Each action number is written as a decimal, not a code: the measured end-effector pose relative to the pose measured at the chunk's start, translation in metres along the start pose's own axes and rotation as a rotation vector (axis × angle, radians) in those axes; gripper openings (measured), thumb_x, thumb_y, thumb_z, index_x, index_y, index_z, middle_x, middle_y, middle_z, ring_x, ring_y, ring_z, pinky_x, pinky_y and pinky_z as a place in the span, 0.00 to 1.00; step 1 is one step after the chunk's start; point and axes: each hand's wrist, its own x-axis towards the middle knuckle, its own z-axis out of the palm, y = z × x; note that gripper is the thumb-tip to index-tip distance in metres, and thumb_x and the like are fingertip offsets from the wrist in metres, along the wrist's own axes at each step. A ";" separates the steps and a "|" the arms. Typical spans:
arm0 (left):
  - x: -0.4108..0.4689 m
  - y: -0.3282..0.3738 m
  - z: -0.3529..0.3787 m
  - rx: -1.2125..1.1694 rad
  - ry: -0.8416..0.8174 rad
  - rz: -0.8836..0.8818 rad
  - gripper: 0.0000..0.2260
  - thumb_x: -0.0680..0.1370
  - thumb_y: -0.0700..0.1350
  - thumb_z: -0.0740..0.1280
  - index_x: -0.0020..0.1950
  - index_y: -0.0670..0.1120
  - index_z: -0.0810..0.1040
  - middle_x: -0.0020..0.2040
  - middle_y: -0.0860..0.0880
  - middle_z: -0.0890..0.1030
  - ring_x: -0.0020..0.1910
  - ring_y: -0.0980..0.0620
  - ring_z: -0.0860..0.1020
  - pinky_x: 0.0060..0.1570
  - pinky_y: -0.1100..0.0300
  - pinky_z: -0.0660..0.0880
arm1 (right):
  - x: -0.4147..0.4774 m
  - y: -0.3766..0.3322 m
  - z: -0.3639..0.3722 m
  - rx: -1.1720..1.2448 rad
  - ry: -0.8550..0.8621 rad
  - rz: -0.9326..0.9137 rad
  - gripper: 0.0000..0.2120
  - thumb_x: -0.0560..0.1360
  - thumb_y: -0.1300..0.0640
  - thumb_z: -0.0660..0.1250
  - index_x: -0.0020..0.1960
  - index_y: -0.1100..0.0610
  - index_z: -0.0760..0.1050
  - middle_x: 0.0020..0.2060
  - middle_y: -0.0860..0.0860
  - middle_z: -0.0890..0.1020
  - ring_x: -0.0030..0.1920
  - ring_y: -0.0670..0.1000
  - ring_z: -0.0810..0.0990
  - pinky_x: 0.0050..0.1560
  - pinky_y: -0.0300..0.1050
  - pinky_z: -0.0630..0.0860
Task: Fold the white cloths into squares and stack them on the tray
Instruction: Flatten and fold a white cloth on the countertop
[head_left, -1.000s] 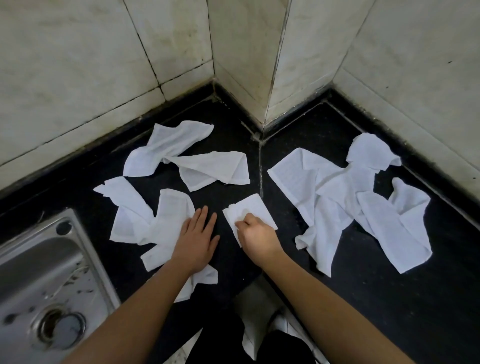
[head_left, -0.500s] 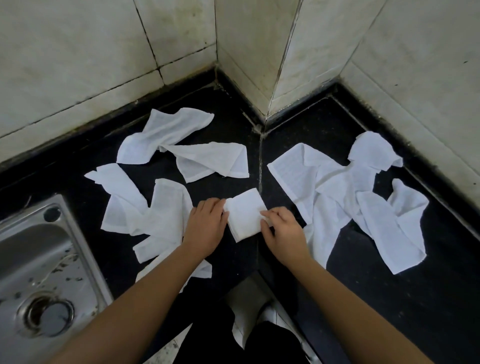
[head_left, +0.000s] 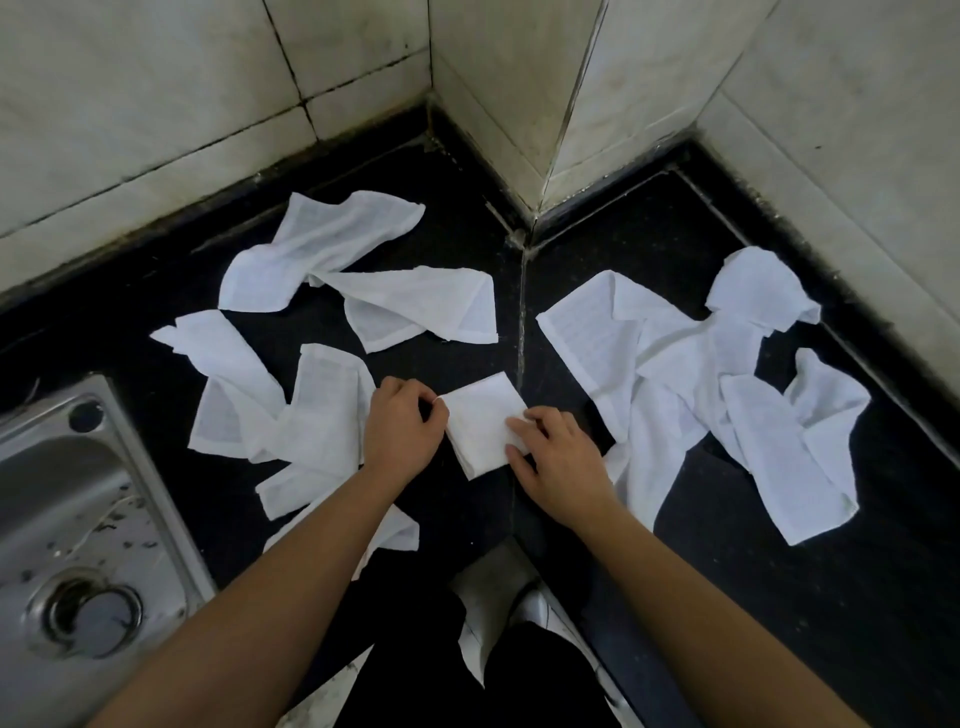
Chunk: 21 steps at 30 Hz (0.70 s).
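Bare forearms (head_left: 291, 587), black trousers (head_left: 410, 654), white shoes (head_left: 537, 608)

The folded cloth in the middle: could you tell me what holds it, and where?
The left hand pinches the folded cloth at its left edge, the right hand at its right edge.

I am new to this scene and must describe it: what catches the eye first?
A small folded cloth lies at the centre of the black counter, the left hand pinching its left edge and the right hand holding its right edge. Crumpled white cloths lie scattered on both sides, and a steel sink sits at the lower left.
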 end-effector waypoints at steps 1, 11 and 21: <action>0.000 -0.001 0.001 0.007 0.003 0.006 0.05 0.77 0.47 0.68 0.46 0.46 0.79 0.49 0.48 0.75 0.47 0.51 0.74 0.46 0.57 0.73 | 0.001 0.001 -0.001 0.004 0.010 -0.008 0.17 0.77 0.48 0.67 0.61 0.56 0.79 0.57 0.55 0.77 0.50 0.56 0.79 0.41 0.53 0.81; -0.001 -0.022 0.008 0.019 0.037 0.135 0.06 0.79 0.47 0.68 0.51 0.46 0.80 0.51 0.47 0.75 0.50 0.51 0.74 0.51 0.57 0.73 | 0.051 0.009 0.005 -0.207 -0.343 -0.196 0.33 0.84 0.39 0.43 0.82 0.57 0.44 0.81 0.53 0.43 0.80 0.55 0.41 0.79 0.60 0.47; -0.032 -0.008 0.010 0.392 -0.020 0.327 0.28 0.83 0.58 0.57 0.79 0.45 0.60 0.80 0.40 0.55 0.78 0.40 0.57 0.72 0.45 0.59 | 0.034 0.009 0.002 -0.052 -0.173 -0.006 0.31 0.85 0.43 0.47 0.81 0.59 0.49 0.81 0.56 0.47 0.81 0.56 0.44 0.79 0.58 0.48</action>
